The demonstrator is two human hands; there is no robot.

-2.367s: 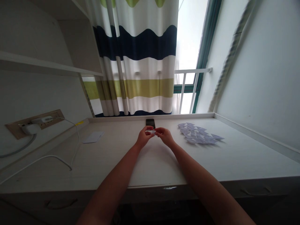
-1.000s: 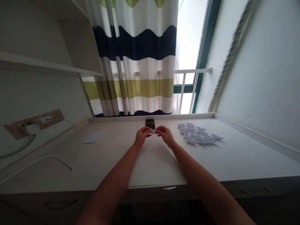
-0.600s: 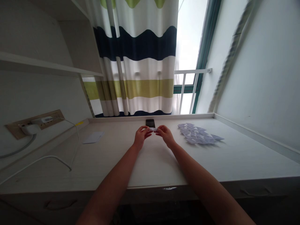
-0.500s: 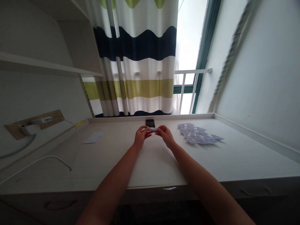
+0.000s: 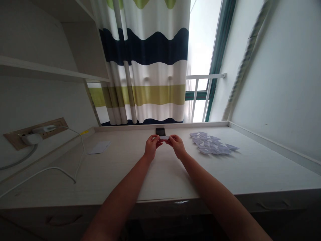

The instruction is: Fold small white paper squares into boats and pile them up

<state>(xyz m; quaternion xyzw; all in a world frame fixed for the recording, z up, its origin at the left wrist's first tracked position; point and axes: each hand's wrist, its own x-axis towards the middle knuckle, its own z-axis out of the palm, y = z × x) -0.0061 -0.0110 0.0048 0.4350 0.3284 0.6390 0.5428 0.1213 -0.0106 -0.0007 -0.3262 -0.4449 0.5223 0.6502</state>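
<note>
A small folded strip of white paper [image 5: 164, 137] is held level above the desk, between both hands. My left hand [image 5: 151, 144] pinches its left end, and my right hand [image 5: 176, 144] pinches the right end with thumb and forefinger. Just beyond the paper lies a dark phone-like object [image 5: 160, 131], partly covered by the fingers. To the right of my hands, several folded white paper pieces [image 5: 212, 144] lie in an overlapping pile. A flat stack of white paper [image 5: 99, 147] rests on the left side.
The pale desk [image 5: 120, 174] has a raised rim along the back and right. A white cable [image 5: 81, 157] runs over its left side from a wall socket [image 5: 37, 132]. A shelf [image 5: 50, 72] juts out at upper left; a striped curtain [image 5: 150, 95] hangs behind.
The paper strip now shows a flatter, more even face between my fingers. Both hands have shifted only slightly; the pile and the stack stay where they were.
</note>
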